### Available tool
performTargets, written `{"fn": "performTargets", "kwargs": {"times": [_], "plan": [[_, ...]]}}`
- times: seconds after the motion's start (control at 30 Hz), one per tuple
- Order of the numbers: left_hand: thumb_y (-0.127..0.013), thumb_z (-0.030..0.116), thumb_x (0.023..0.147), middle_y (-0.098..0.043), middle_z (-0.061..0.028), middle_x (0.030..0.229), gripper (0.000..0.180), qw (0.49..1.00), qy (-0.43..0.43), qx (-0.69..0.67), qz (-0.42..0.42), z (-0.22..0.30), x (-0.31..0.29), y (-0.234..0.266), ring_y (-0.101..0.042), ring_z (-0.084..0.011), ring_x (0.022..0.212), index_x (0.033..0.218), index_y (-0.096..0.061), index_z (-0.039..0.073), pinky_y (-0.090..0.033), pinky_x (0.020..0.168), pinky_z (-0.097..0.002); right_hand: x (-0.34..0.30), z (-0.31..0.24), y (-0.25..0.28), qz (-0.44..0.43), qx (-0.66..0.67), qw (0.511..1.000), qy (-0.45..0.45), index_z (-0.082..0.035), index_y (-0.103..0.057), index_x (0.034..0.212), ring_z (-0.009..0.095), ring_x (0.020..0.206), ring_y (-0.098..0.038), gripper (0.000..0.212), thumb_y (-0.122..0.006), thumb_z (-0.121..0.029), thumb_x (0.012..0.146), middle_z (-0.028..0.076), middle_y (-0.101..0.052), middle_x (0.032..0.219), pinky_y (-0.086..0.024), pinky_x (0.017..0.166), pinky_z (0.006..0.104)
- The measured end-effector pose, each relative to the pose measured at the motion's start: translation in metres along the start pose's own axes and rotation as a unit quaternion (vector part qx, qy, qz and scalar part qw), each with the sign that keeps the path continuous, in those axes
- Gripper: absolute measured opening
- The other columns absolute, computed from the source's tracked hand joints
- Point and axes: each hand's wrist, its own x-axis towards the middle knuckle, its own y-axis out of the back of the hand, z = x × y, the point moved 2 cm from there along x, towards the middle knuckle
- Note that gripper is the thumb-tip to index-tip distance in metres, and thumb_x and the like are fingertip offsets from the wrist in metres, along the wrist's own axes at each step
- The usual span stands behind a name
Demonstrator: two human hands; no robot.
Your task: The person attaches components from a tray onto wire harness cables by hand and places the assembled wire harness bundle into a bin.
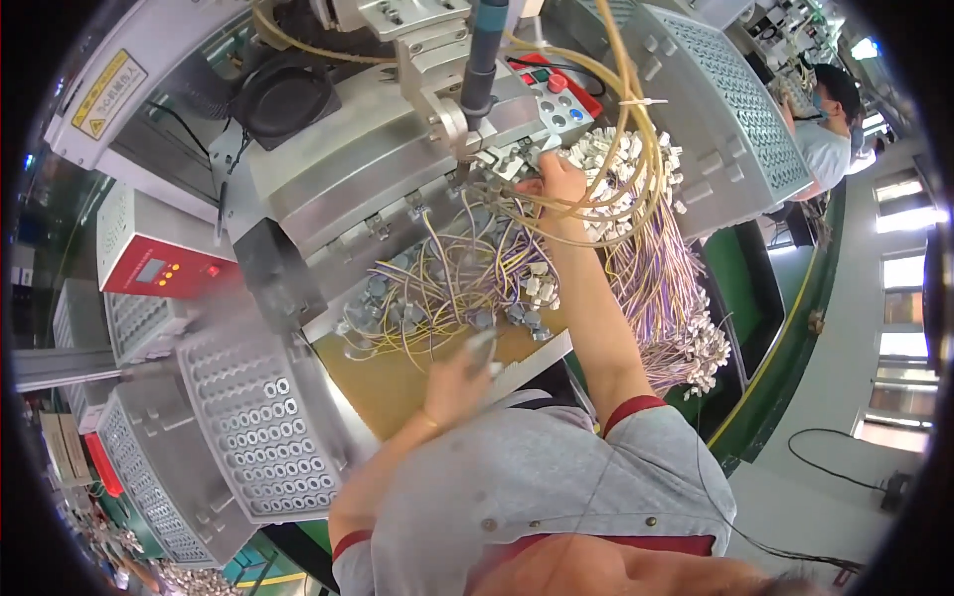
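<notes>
My right hand reaches up to the metal fixture under the machine's head. Its fingers are curled at the fixture's edge, and what they grip is hidden. Looped clear yellowish tubes hang in front of that wrist. My left hand is low over the brown work surface, smeared by motion, with pale coverings on its fingertips. Just above it lies a tangle of yellow and purple wires with grey round parts and white connectors. Whether the left hand holds anything cannot be made out.
A big bundle of wires with white connectors drapes down at the right. Grey trays with ring-shaped parts stand at the left, near a red-fronted control box. A button panel sits behind the fixture. Another person works far right.
</notes>
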Motion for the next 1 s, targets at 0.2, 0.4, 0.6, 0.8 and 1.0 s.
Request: {"fn": "performTargets", "kwargs": {"times": [0.2,0.4,0.6,0.8,1.0], "plan": [[-0.057,0.005,0.076,-0.059,-0.0019,0.066,0.025,0.996,0.048,-0.076,0.025,-0.001,-0.038,0.065,-0.056,-0.007,0.06,0.101,-0.055,0.002,-0.046,0.056,-0.0212,0.007,-0.003,0.01,-0.082,-0.041,0.996,-0.002,0.001,-0.051,0.07,0.017,0.048,-0.056,0.02,-0.048,-0.017,0.079,0.005,-0.05,0.06,-0.046,0.041,0.0252],[-0.058,0.002,0.064,-0.051,-0.011,0.056,0.019,0.945,-0.062,0.271,0.173,0.013,-0.077,0.117,-0.05,-0.0252,0.048,0.083,-0.062,0.004,-0.038,0.045,-0.0302,-0.01,-0.016,0.034,-0.009,-0.398,0.883,0.25,-0.002,-0.052,0.071,0.01,0.055,-0.051,0.02,-0.053,-0.021,0.079,0.002,-0.052,0.062,-0.039,0.046,0.0231],[-0.059,0.0,0.066,-0.054,-0.0064,0.062,0.027,0.935,-0.03,0.217,0.279,0.011,-0.092,0.145,-0.049,-0.0172,0.05,0.092,-0.062,0.006,-0.039,0.047,-0.0273,-0.138,-0.011,0.014,-0.264,-0.33,0.837,0.347,0.0,-0.061,0.084,0.014,0.052,-0.05,0.017,-0.053,-0.006,0.07,0.004,-0.055,0.061,-0.04,0.048,0.0255],[-0.062,0.001,0.071,-0.06,-0.0064,0.076,0.033,0.889,0.036,-0.352,0.289,0.01,-0.081,0.134,-0.053,-0.0117,0.06,0.103,-0.055,-0.003,-0.042,0.05,-0.0212,-0.202,0.008,-0.088,-0.497,-0.179,0.734,0.426,-0.002,-0.054,0.076,0.026,0.057,-0.05,0.017,-0.064,-0.004,0.062,0.01,-0.048,0.069,-0.04,0.047,0.0314],[-0.058,0.025,0.075,-0.061,-0.0144,0.081,0.029,0.811,0.254,0.242,0.468,-0.113,-0.113,0.196,-0.057,-0.0283,0.069,0.091,-0.059,0.001,-0.044,0.059,-0.0333,-0.187,0.009,-0.097,-0.494,-0.203,0.748,0.393,-0.007,-0.06,0.09,0.022,0.047,-0.048,0.022,-0.063,-0.005,0.069,0.007,-0.046,0.055,-0.039,0.044,0.0312]]}}
